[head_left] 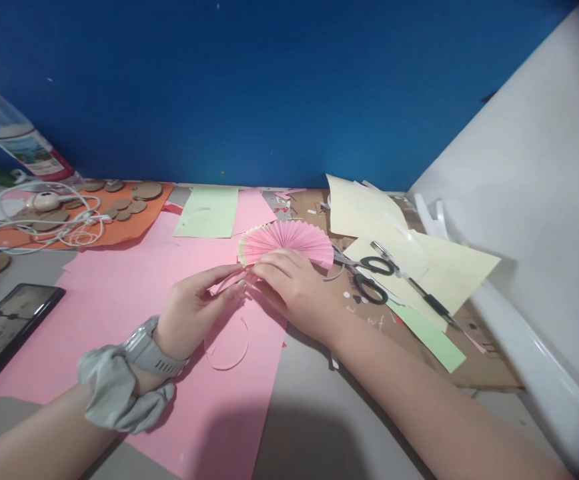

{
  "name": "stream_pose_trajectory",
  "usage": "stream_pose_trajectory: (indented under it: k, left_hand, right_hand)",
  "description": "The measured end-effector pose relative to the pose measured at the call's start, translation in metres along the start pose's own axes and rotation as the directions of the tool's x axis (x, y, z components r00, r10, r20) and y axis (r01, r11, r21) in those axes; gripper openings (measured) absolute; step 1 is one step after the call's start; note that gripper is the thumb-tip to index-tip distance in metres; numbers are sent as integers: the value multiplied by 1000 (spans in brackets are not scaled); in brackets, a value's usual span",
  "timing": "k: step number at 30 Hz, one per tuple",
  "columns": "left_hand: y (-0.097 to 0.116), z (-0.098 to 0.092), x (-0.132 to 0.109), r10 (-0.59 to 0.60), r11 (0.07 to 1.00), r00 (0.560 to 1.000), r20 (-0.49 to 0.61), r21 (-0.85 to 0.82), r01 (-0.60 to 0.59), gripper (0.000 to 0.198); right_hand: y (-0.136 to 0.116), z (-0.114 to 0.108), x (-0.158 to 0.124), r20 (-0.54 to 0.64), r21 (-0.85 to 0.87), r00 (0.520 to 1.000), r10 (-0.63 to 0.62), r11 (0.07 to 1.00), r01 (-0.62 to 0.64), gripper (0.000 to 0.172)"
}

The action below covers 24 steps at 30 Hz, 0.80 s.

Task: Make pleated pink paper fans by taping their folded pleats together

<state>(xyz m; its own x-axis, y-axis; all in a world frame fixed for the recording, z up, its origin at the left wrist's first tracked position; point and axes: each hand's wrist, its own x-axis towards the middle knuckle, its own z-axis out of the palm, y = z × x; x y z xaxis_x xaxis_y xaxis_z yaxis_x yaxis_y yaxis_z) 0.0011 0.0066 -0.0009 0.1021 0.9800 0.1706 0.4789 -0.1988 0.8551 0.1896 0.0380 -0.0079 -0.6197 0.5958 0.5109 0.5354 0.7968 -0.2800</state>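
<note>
My left hand [197,303] and my right hand [289,283] meet over a large pink paper sheet [169,407]. Between the pinched fingertips of my left hand is a narrow pink paper strip [229,367], whose loose end curls down in a loop. The fingers of my right hand are closed at the same spot, close against the strip; what they grip is partly hidden. Just behind them lies a pleated pink paper fan [294,239] with a pale green edge at its left. Black-handled scissors [369,273] lie right of the fan.
Cream paper [369,210], a pen [429,297] and a green paper strip [434,337] lie on cardboard at right. At left are a phone [14,327], white earphone cables [84,230], orange paper [144,223] with cardboard discs and a plastic bottle [34,150]. A blue wall [249,93] stands behind.
</note>
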Motion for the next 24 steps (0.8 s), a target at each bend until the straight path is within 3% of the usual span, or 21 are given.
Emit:
stream_pose_trajectory:
  k: [11, 17, 24]
  left_hand:
    - [0, -1, 5, -166, 977, 986, 28, -130, 169, 33]
    - [-4, 1, 7, -213, 931, 973, 88, -282, 230, 31]
    - [-6, 2, 5, -225, 908, 971, 77, -344, 238, 30]
  right_hand:
    - [0, 0, -1, 68, 54, 997, 23, 998, -27, 24]
    - [-2, 1, -1, 90, 36, 996, 24, 999, -27, 26]
    - [-6, 0, -1, 76, 26, 996, 41, 999, -43, 26]
